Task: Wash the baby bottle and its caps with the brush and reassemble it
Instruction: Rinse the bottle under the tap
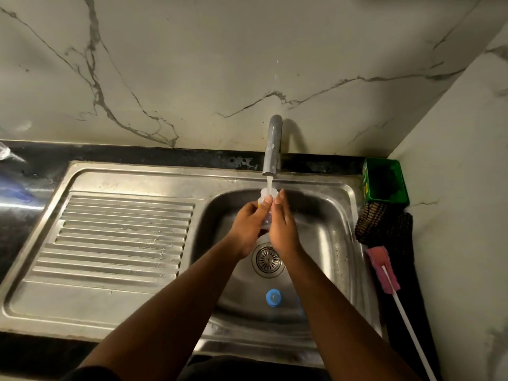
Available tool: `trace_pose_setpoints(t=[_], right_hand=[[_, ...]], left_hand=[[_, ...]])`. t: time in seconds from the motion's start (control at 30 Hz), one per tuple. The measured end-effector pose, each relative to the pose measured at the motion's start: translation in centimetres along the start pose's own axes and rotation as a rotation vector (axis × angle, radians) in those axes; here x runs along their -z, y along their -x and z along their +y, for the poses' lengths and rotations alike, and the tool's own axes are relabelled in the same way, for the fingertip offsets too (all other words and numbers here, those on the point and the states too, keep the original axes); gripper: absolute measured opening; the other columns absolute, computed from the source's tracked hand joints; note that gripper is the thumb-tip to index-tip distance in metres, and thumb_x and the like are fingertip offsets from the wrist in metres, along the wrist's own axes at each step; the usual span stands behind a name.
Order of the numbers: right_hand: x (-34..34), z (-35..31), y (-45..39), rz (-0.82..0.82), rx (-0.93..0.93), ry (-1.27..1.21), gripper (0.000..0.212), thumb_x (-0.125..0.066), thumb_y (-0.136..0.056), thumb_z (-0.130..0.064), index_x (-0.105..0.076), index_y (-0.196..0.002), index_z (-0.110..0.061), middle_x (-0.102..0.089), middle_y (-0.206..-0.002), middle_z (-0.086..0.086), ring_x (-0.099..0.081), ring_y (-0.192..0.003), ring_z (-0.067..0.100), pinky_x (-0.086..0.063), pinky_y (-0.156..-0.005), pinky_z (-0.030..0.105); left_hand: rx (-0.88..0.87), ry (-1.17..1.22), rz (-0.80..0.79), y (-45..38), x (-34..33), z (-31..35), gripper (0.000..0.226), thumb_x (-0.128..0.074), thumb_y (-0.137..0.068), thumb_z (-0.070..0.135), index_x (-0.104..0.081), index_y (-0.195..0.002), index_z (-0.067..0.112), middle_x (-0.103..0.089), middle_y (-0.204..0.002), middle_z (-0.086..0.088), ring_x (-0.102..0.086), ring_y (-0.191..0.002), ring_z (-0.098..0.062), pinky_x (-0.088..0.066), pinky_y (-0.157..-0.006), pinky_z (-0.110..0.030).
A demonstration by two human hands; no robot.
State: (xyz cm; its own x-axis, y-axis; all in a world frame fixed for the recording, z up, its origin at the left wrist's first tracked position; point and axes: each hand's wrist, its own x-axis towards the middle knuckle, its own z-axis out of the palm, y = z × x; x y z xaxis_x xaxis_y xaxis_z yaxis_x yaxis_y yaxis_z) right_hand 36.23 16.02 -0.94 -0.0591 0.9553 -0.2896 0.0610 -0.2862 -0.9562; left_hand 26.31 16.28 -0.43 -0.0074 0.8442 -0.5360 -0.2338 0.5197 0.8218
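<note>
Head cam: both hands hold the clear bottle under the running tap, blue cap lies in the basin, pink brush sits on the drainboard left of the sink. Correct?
One error: the pink brush is not on the drainboard. The head view shows it on the counter to the right of the sink. The rest holds: left hand and right hand hold the clear bottle under the running tap, blue cap in the basin.

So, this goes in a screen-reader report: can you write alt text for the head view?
Two hands hold a clear bottle under a running tap over a steel sink. A blue cap lies in the basin; a pink brush rests on the right.
</note>
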Motion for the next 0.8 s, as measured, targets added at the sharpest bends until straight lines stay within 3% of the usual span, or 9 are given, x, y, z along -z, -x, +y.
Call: trace_pose_setpoints(t=[0.07,0.13,0.3,0.37,0.47,0.53,0.6,0.7,0.8], right_hand=[[-0.4,1.1,0.7,-0.037,0.141,0.033,0.057,-0.034,-0.110,-0.045,-0.020,-0.163,-0.030,-0.021,-0.173,-0.002,-0.025,-0.157,0.013,-0.028,-0.126,0.040],[-0.4,2.4,0.9,-0.084,0.201,0.134,0.063,-0.033,-0.108,-0.045,-0.014,-0.166,-0.028,-0.011,-0.174,-0.010,-0.013,-0.159,0.006,-0.019,-0.128,0.034],[0.0,2.4,-0.5,-0.050,-0.089,-0.033,0.056,-0.032,-0.110,-0.050,-0.032,-0.162,-0.029,-0.041,-0.163,0.000,-0.041,-0.148,0.016,-0.035,-0.121,0.038],[-0.1,1.9,-0.3,-0.034,-0.067,-0.012,0.052,-0.032,-0.112,-0.040,-0.026,-0.163,-0.030,-0.040,-0.159,-0.006,-0.039,-0.143,0.008,-0.033,-0.118,0.032],[-0.2,1.7,0.4,-0.070,0.009,0.024,0.054,-0.038,-0.110,-0.035,-0.026,-0.163,-0.034,-0.038,-0.164,-0.005,-0.040,-0.145,0.007,-0.034,-0.119,0.033],[-0.1,2.0,0.5,-0.123,0.047,-0.036,0.058,-0.044,-0.104,-0.024,-0.033,-0.161,-0.027,-0.040,-0.164,-0.002,-0.040,-0.150,0.011,-0.033,-0.123,0.034],[0.2,1.7,0.9,-0.172,0.095,-0.053,0.049,-0.043,-0.108,-0.016,-0.040,-0.157,-0.023,-0.042,-0.162,-0.007,-0.038,-0.150,0.006,-0.032,-0.122,0.025],[0.0,1.4,0.9,-0.149,-0.031,-0.072,0.036,-0.038,-0.112,-0.034,-0.052,-0.145,-0.034,-0.058,-0.146,-0.010,-0.058,-0.125,-0.004,-0.045,-0.103,0.015],[-0.3,1.5,0.1,-0.013,-0.189,-0.024,0.050,-0.038,-0.108,-0.054,-0.061,-0.142,-0.025,-0.070,-0.133,0.004,-0.068,-0.115,0.014,-0.052,-0.096,0.029]], left_hand=[[-0.004,0.052,0.001,0.1,0.4,0.3,0.057,-0.052,-0.103,0.048,-0.063,-0.129,-0.002,-0.071,-0.121,-0.024,-0.070,-0.113,-0.037,-0.058,-0.098,-0.047],[-0.015,0.042,-0.003,0.1,0.6,0.6,0.055,-0.048,-0.106,0.047,-0.067,-0.125,-0.001,-0.074,-0.115,-0.020,-0.072,-0.110,-0.033,-0.061,-0.091,-0.040],[0.012,0.056,-0.010,0.1,0.5,0.4,0.056,-0.039,-0.109,0.048,-0.066,-0.130,0.003,-0.074,-0.120,-0.018,-0.070,-0.116,-0.031,-0.058,-0.096,-0.038],[0.046,0.012,-0.003,0.0,0.2,0.7,0.059,-0.042,-0.105,0.058,-0.067,-0.132,0.012,-0.073,-0.125,-0.013,-0.067,-0.120,-0.031,-0.052,-0.106,-0.042],[0.081,-0.033,0.027,-0.1,0.2,0.8,0.094,-0.057,-0.077,0.088,-0.057,-0.142,0.020,-0.065,-0.136,-0.012,-0.061,-0.127,-0.030,-0.043,-0.113,-0.052],[0.023,0.093,0.030,0.1,0.8,1.0,0.090,-0.050,-0.087,0.082,-0.057,-0.141,0.010,-0.065,-0.133,-0.023,-0.063,-0.125,-0.034,-0.047,-0.111,-0.054],[0.015,0.178,0.036,0.2,1.5,1.2,0.078,-0.033,-0.101,0.069,-0.061,-0.138,0.007,-0.068,-0.131,-0.022,-0.065,-0.124,-0.035,-0.052,-0.106,-0.048],[0.061,0.124,0.025,-0.1,2.0,0.3,0.070,-0.028,-0.105,0.063,-0.062,-0.137,0.010,-0.071,-0.128,-0.018,-0.069,-0.118,-0.031,-0.058,-0.095,-0.042],[0.096,0.009,-0.014,0.4,1.1,0.3,0.072,-0.024,-0.104,0.067,-0.065,-0.133,0.015,-0.071,-0.128,-0.017,-0.069,-0.118,-0.029,-0.055,-0.098,-0.043]])
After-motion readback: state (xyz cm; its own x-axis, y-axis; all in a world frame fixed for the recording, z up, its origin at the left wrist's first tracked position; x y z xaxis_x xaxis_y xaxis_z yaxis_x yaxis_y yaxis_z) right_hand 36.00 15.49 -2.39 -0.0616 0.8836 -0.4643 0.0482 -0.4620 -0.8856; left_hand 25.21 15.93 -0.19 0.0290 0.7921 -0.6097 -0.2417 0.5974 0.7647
